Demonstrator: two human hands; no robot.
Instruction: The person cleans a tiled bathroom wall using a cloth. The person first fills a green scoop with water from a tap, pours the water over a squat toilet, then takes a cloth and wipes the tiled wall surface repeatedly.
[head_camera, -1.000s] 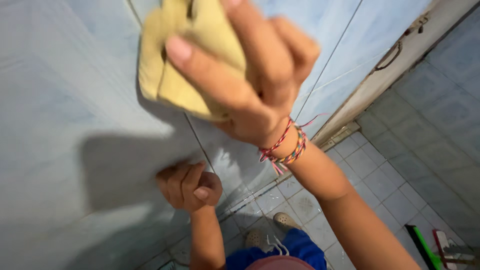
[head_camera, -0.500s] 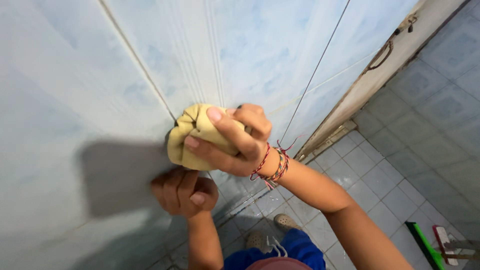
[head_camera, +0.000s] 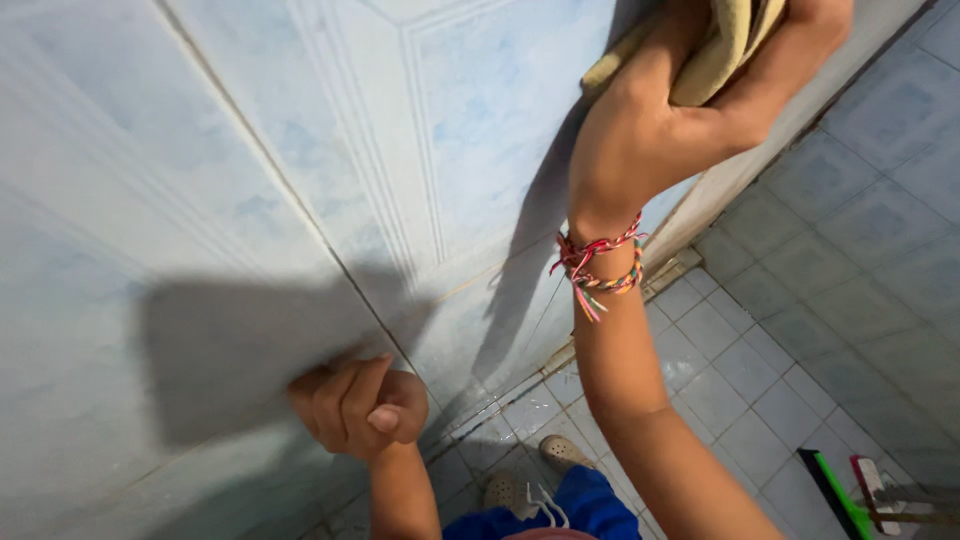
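My right hand (head_camera: 680, 120) grips a yellow cloth (head_camera: 725, 45) and presses it against the pale blue tiled wall (head_camera: 300, 150) at the top right of the view. A braided red and multicoloured bracelet (head_camera: 595, 265) circles that wrist. My left hand (head_camera: 355, 405) is curled into a loose fist with nothing in it, its knuckles resting on the wall lower down, near a dark grout line. Part of the cloth runs out of the frame at the top.
Below lies a floor of small pale tiles (head_camera: 760, 330). My feet in light shoes (head_camera: 560, 455) stand close to the wall's base. A green-handled tool and a red-and-white one (head_camera: 850, 495) lie on the floor at the bottom right.
My right hand has carried the cloth up and to the right across the wall, from the middle to the top right. The left fist stays in much the same spot on the wall.
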